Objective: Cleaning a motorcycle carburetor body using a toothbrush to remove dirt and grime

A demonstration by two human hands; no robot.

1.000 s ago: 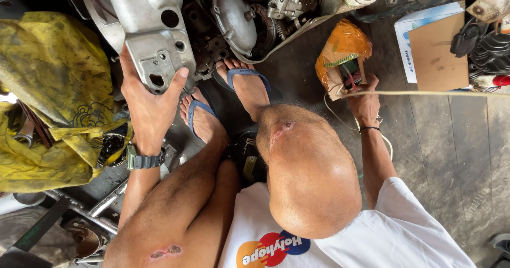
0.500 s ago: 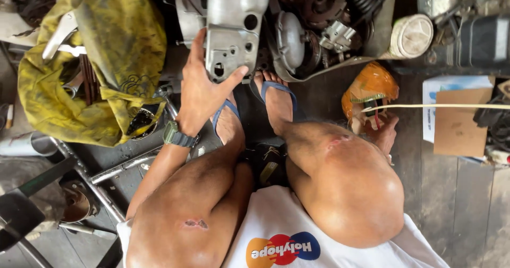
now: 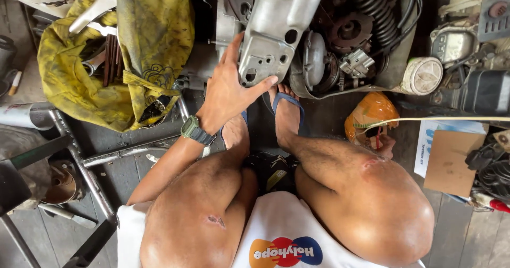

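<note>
Beside right hand: orange bag, brown cardboard.

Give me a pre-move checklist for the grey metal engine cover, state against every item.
1. Left hand on the grey metal engine cover: ok, palm and fingers lie on its lower left edge, thumb under the bottom.
2. Right hand free to help: not ok, it sits low beside the orange bag, mostly hidden behind the knee.
3. Cover loose from the engine: cannot tell, its fastenings are not visible.
4. Feet out of the way: not ok, the foot in the blue sandal lies directly below the cover.
5. Tools within reach: ok, the yellow tool bag lies open beside the left arm.
</note>
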